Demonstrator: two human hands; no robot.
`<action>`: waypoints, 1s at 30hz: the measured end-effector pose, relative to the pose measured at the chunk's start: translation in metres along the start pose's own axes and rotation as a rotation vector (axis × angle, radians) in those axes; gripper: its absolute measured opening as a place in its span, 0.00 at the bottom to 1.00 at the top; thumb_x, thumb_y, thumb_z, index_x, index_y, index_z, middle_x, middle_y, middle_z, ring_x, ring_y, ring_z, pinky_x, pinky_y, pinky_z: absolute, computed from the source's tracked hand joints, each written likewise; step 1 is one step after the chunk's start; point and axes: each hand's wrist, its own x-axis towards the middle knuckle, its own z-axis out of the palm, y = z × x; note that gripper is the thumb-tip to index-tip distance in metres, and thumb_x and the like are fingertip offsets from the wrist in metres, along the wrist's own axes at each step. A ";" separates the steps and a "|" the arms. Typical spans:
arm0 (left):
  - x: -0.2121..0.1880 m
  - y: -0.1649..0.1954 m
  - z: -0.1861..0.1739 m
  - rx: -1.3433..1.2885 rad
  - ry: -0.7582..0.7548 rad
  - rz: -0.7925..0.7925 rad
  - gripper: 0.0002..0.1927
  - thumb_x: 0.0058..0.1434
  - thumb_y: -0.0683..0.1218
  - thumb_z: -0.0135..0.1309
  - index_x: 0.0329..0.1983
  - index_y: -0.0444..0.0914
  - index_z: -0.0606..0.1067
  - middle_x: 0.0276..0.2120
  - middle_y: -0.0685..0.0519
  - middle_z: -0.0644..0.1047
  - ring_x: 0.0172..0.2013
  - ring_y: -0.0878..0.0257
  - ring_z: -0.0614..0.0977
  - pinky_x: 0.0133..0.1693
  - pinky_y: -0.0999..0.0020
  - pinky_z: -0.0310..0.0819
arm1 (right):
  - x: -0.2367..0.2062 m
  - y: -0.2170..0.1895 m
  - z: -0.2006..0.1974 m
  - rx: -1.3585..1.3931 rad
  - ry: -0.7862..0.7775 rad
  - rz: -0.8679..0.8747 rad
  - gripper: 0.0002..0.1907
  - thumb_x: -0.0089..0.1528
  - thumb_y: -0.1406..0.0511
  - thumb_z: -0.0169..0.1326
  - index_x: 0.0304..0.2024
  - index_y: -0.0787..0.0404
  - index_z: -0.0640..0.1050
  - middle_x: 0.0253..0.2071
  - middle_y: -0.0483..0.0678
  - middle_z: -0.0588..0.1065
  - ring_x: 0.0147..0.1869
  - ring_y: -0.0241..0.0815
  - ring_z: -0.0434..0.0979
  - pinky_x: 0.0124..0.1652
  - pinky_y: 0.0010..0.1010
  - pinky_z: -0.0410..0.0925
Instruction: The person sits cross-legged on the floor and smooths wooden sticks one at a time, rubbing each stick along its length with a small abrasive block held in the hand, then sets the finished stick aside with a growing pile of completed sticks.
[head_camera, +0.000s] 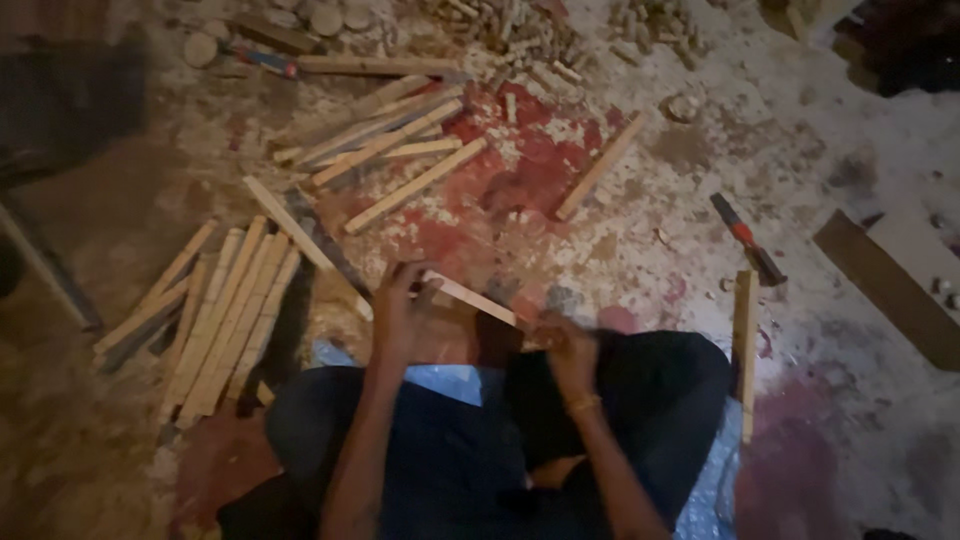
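I've got the pale flat wooden strip (468, 297) low over the floor, just ahead of my knees. Left hand (398, 318) curls its fingers around the far end, right hand (566, 350) pinches the near end. Best bet, I'd say: keep both grips snug and the strip level.

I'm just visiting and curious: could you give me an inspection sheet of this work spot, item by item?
Surface: rough floor, red-stained and strewn with pale wood chips.
Job's things: one pale wooden strip held across the lap.
Clutter: bundle of strips at left, loose strips ahead, single strip at right, hammer, heap of small wood pieces.
Hands: left hand grips the strip's left end; right hand, blurred, is at its right end.
Cables: nothing seen.
Surroundings: dark board at right; dim light.
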 end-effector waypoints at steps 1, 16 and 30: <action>-0.002 -0.001 0.001 0.012 0.022 -0.044 0.13 0.62 0.40 0.61 0.51 0.38 0.78 0.41 0.46 0.77 0.38 0.53 0.83 0.39 0.62 0.78 | -0.002 -0.004 0.005 -0.071 -0.036 0.073 0.06 0.64 0.66 0.57 0.41 0.62 0.81 0.37 0.54 0.82 0.37 0.48 0.84 0.36 0.35 0.75; -0.013 -0.005 -0.003 -0.040 0.031 -0.015 0.15 0.62 0.39 0.62 0.52 0.36 0.77 0.45 0.44 0.79 0.41 0.54 0.84 0.43 0.65 0.79 | -0.010 0.015 0.016 -0.107 -0.150 0.125 0.16 0.65 0.65 0.59 0.54 0.63 0.77 0.37 0.58 0.79 0.42 0.58 0.82 0.37 0.40 0.73; -0.017 -0.011 0.006 -0.034 0.003 -0.130 0.14 0.62 0.38 0.61 0.51 0.37 0.77 0.44 0.45 0.80 0.40 0.55 0.85 0.38 0.66 0.79 | 0.008 -0.011 -0.066 -0.193 0.068 -0.060 0.18 0.56 0.80 0.51 0.47 0.64 0.79 0.48 0.56 0.79 0.50 0.56 0.82 0.50 0.39 0.74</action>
